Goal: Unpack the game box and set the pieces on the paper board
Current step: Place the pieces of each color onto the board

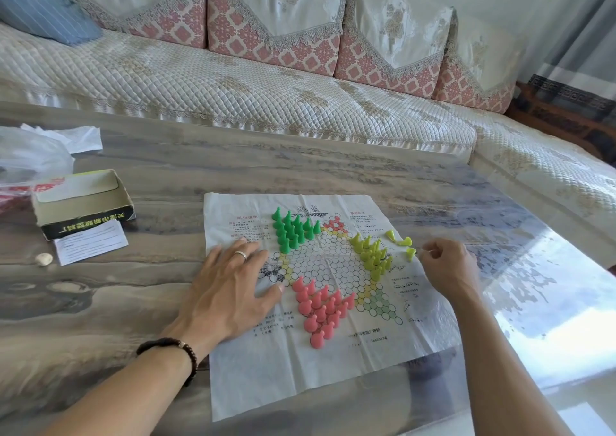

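Observation:
A creased paper board point(333, 365) with a printed star grid lies on the table. Dark green pieces point(293, 230) stand clustered at its upper left, pink pieces point(321, 310) at the lower middle, and yellow-green pieces point(373, 253) at the right. Three loose yellow-green pieces point(405, 242) lie tipped over beside that cluster. My left hand point(230, 289) presses flat on the left part of the paper. My right hand point(448, 265) hovers at the right with curled fingers, pinching the nearest tipped yellow-green piece point(411, 254) at its tip. The open game box point(83, 202) sits at the left with nothing in it.
A printed leaflet point(90, 242) lies in front of the box, with a small pale pebble-like object point(44, 258) beside it. Plastic bags point(31, 157) are at the far left. A quilted sofa point(233, 85) runs behind the glossy table point(333, 165).

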The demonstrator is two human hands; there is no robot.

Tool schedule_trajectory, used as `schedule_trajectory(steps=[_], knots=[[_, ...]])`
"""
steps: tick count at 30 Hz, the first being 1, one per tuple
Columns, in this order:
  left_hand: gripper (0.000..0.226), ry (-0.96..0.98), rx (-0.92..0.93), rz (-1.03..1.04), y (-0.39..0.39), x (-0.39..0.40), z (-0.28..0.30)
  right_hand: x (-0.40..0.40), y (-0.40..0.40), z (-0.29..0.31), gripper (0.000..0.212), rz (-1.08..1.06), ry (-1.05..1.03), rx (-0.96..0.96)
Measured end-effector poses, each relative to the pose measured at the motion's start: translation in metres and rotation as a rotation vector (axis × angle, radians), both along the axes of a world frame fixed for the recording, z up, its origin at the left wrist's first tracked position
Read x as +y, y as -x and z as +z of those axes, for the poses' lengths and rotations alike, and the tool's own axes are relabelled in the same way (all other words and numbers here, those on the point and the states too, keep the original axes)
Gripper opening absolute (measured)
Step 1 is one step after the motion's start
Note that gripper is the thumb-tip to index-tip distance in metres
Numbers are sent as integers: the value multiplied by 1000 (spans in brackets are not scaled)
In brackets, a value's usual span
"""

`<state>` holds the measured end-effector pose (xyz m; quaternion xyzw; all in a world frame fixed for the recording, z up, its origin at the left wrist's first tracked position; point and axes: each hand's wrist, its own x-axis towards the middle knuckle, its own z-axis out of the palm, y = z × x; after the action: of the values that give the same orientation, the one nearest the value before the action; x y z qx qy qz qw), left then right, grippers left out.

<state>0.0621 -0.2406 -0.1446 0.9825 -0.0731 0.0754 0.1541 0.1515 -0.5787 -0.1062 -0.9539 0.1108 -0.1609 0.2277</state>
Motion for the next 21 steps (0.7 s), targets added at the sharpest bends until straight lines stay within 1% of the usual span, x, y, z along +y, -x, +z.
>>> schedule_trajectory(steps=[5, 8, 10, 14, 17, 19, 21], knots=[[82, -14, -8, -1, 0, 0, 1, 4, -3, -7, 19, 43, 26, 51], [83, -10, 1, -1, 0, -1, 1, 9, -5, -12, 16, 58, 74, 54], [84, -6, 2, -1, 1, -1, 1, 11, -7, -13, 14, 79, 71, 51], [85, -1, -6, -3, 2, -1, 3, 12, -8, -15, 13, 106, 47, 37], [85, -4, 0, -1, 2, -1, 4, 13, -9, -13, 15, 112, 21, -34], [86, -3, 2, 0, 2, -1, 4, 15, -9, -7, 17, 124, -27, -67], [86, -2, 4, 1, 2, -2, 4, 16, -9, -1, 18, 166, -100, -56]])
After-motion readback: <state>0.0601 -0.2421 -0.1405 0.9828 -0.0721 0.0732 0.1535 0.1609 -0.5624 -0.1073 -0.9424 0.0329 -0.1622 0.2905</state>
